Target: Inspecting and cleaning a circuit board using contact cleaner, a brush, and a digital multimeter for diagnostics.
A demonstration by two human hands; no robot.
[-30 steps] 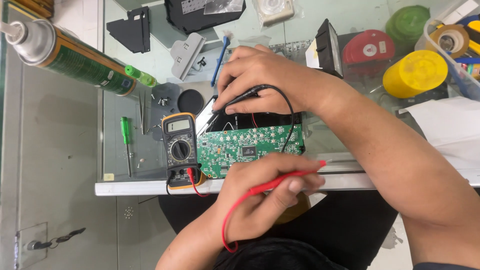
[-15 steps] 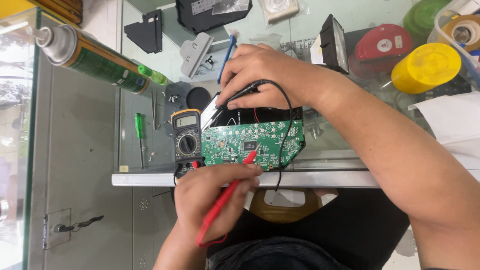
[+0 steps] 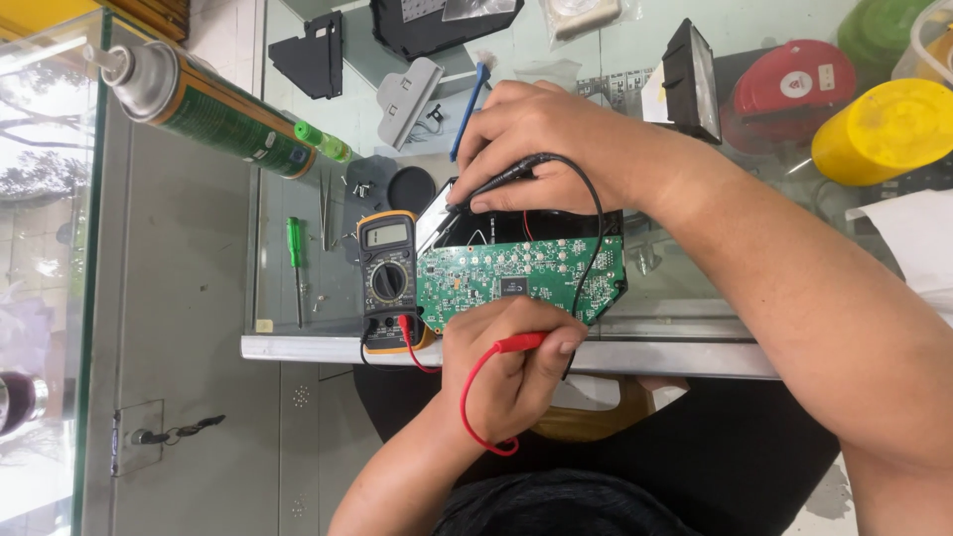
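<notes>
A green circuit board (image 3: 516,278) lies on the glass table near its front edge. Just left of the board sits a yellow multimeter (image 3: 387,273) with red and black leads plugged in. My right hand (image 3: 551,149) reaches over the board's far side and pinches the black probe (image 3: 496,186), whose tip points at the board's top left corner. At the board's near edge, my left hand (image 3: 506,372) grips the red probe (image 3: 518,343), which lies sideways in the fingers. Its tip is hidden.
A green spray can (image 3: 208,109) lies at the far left. A green screwdriver (image 3: 294,248) and tweezers (image 3: 325,213) lie left of the meter. Black plastic parts, a blue tool (image 3: 467,109), a red case (image 3: 784,84) and a yellow lid (image 3: 884,129) crowd the back. The metal table edge (image 3: 298,347) runs below.
My left hand brought the red probe from the table edge onto the board, then turned it sideways at the board's near edge. My right hand kept the black probe in place.
</notes>
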